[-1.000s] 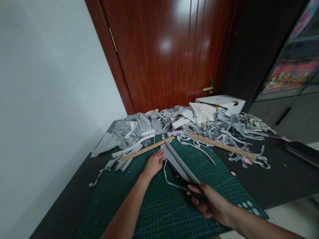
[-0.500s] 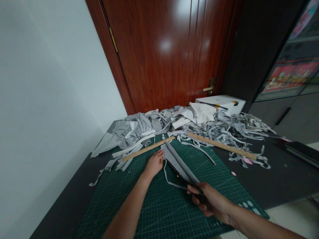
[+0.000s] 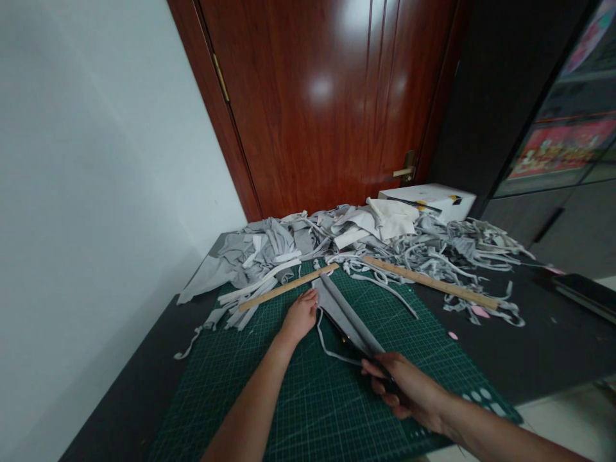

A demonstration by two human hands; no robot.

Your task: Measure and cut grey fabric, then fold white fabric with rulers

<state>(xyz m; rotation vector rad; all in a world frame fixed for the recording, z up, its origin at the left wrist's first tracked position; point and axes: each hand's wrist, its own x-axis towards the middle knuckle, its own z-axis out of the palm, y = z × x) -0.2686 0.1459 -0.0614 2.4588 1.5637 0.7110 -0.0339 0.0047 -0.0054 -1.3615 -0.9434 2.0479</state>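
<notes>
Fabric, a single long grey piece, lies on the green cutting mat in front of the person, running from near the far edge of the mat back toward the right hand. It narrows to a point at its far end, close to the tip of one wooden ruler, and a fold or seam runs along its length, so it reads as two flat bands side by side. A thin grey strip hangs off its left edge and curls across the mat in a loop. The left hand lies flat on the mat with its fingers pressed on the left edge of the fabric, pinning it rather than gripping it. The right hand is closed around the dark handles of one pair of scissors, whose blades lie under the near end of the fabric; how far the blades are parted cannot be told. Two wooden rulers are on the table: the one beside the left hand, tilted across the mat's far left part, and a second ruler lying to the right, partly on the black table. One big heap of grey scraps stretches across the back of the table, with one white box behind it and a brown door beyond.
</notes>
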